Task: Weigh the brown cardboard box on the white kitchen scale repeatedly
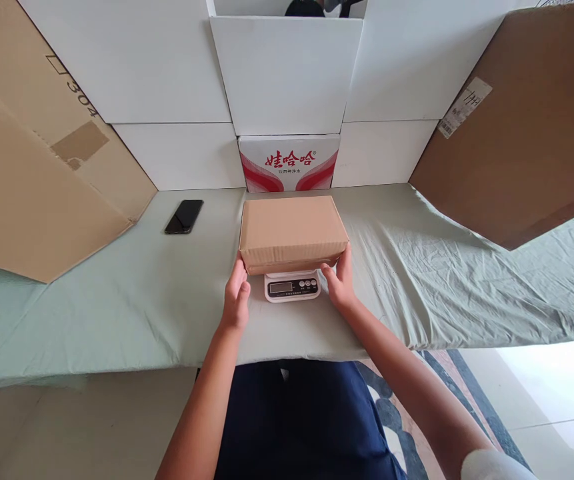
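Nearest, dark blue trousers (311,427) below the edge of a table under pale green cloth (181,320). Above the cloth, left hand (237,297) at the near left corner of a brown carton (291,223), fingers slightly bent along its side, thumb apart from them. At the near right corner, right hand (341,281), fingers along the side, thumb spread toward the lower front edge. Held between both palms, the carton, directly over a white digital scale (293,288); impossible to tell whether resting on it. Farther back, at left, a black phone (184,217) flat on the cloth. Behind the carton, a white box with red lettering (289,163), beneath white panels (287,73).
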{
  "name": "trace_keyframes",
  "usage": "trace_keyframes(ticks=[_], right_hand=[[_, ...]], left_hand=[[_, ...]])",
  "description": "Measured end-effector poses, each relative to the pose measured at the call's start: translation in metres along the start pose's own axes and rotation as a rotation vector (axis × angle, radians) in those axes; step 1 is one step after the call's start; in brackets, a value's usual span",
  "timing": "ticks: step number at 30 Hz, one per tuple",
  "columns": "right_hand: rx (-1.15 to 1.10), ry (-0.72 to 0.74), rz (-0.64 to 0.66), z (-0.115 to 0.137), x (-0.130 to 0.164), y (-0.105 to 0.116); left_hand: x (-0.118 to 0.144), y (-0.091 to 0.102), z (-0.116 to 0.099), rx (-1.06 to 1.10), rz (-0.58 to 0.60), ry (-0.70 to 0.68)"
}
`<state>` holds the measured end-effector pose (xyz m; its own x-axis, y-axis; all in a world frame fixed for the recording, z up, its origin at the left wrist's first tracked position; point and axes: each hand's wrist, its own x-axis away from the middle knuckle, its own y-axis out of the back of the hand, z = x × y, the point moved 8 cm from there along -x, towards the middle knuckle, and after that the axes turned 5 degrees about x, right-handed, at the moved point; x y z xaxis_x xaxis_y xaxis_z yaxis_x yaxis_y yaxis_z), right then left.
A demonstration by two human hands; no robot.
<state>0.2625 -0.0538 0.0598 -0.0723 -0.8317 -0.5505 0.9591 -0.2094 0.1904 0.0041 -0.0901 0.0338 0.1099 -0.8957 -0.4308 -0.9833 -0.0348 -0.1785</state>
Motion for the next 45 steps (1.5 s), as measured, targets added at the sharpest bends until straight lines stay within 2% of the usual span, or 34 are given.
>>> trace_keyframes(ticks=[12,15,18,21,31,45], right_hand=[[-0.02,0.003,-0.007,-0.001,0.0,0.001],[-0.05,-0.036,-0.101,-0.01,0.0,0.012],[-0.137,-0.133,-0.225,-0.024,-0.002,0.025],[-0.231,-0.228,-0.278,-0.033,-0.003,0.029],[-0.352,-0.305,-0.305,-0.038,-0.008,0.028],[-0.392,-0.303,-0.213,-0.039,-0.011,0.022]], left_hand=[[-0.001,0.002,0.0,0.009,-0.006,-0.005],[-0.003,0.008,-0.005,0.036,-0.055,-0.032],[-0.006,0.015,-0.009,0.062,-0.115,-0.055],[-0.006,0.016,-0.011,0.059,-0.118,-0.063],[-0.005,0.015,-0.009,0.043,-0.108,-0.059],[-0.004,0.013,-0.009,0.043,-0.093,-0.045]])
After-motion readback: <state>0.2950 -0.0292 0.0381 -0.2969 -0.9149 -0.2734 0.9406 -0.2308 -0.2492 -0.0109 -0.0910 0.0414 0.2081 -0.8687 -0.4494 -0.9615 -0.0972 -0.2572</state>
